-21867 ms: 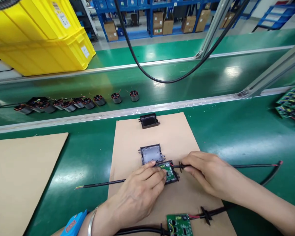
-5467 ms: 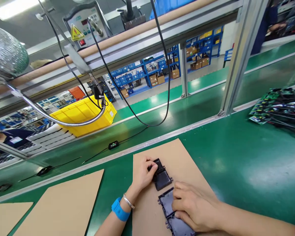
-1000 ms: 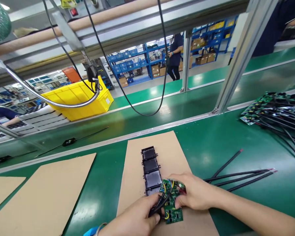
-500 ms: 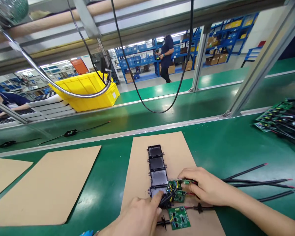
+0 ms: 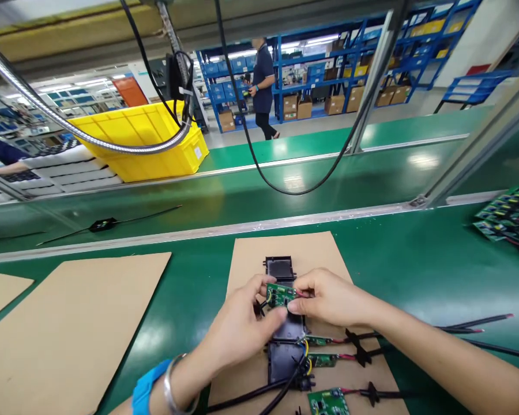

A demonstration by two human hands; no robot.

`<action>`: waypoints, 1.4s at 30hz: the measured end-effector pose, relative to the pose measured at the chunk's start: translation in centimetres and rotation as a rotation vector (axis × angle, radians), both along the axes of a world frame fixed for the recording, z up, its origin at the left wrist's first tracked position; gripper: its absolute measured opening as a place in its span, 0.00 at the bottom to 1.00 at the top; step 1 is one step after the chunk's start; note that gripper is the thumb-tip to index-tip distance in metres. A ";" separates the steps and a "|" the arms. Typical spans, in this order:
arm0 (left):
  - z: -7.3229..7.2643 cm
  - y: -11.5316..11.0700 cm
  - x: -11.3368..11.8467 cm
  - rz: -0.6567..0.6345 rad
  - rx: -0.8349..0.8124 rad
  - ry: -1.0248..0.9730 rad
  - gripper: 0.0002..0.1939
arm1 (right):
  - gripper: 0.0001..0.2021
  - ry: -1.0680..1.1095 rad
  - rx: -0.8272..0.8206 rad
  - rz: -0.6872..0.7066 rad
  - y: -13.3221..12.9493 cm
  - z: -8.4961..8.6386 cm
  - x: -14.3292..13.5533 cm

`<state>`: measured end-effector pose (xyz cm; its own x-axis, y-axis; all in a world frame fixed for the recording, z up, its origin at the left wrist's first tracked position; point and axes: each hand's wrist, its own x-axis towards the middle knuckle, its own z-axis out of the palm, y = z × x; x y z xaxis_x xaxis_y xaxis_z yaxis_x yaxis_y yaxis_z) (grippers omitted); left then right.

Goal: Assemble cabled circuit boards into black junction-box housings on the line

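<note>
A small green circuit board [image 5: 281, 294] is held between my left hand [image 5: 241, 327] and my right hand [image 5: 328, 298], just above a row of black plastic housings [image 5: 279, 268] lying on a brown cardboard sheet [image 5: 311, 248]. The far housing is empty; nearer ones [image 5: 284, 357] sit partly under my hands. Two more boards [image 5: 322, 360] with yellow and red wires lie beside the near housings, and another board [image 5: 327, 402] lies at the bottom edge. Black cables [image 5: 363, 353] with ties run off to the right.
A second cardboard sheet [image 5: 69, 323] lies to the left. A pile of green boards with cables [image 5: 508, 219] sits at the right edge. Beyond a metal rail [image 5: 199, 233] runs a conveyor carrying a black part [image 5: 99, 225]. A yellow bin [image 5: 142, 141] stands behind. A person [image 5: 262, 80] walks in the background.
My hands lifted one board from the near end of the housing row and moved it up the row. The other boards now lie beside the near housings. The camera tilted down.
</note>
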<state>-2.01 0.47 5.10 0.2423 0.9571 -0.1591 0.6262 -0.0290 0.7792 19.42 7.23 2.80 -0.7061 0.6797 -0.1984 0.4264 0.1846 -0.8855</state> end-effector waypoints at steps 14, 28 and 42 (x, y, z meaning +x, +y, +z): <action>-2.3 4.4 0.4 0.032 -0.006 0.070 0.06 | 0.13 -0.497 0.983 0.106 -1.0 0.5 -3.0; -3.7 5.8 -4.2 -0.320 0.084 0.123 0.32 | 0.08 -0.426 0.739 0.222 3.1 -1.7 -3.0; -5.3 3.9 -2.8 -0.330 0.086 0.091 0.27 | 0.06 -0.425 0.748 0.329 2.5 -1.8 -1.1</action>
<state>-4.77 4.38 -0.18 0.5289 0.8406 -0.1166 0.6392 -0.3042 0.7063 18.34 9.77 1.00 -0.8549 0.5133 -0.0756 0.5133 0.8155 -0.2673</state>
